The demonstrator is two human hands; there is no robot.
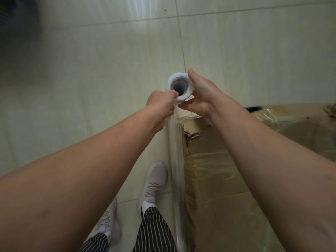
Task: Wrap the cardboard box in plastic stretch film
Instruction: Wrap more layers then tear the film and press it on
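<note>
A white roll of stretch film (180, 86) stands upright in front of me, seen from its top end with the dark core hole showing. My left hand (161, 104) grips the roll's near left rim. My right hand (200, 93) curls round its right side, thumb under the rim. A stretched sheet of clear film (176, 170) runs down from the roll along the corner of the cardboard box (218, 179). The box stands at the right, torn near its top corner, with clear film lying over its top and side.
Pale floor tiles (109, 70) spread ahead and to the left. My two feet in light sneakers (152, 184) and striped trousers stand close to the box's left side. A dark shape (18, 19) fills the far upper left corner.
</note>
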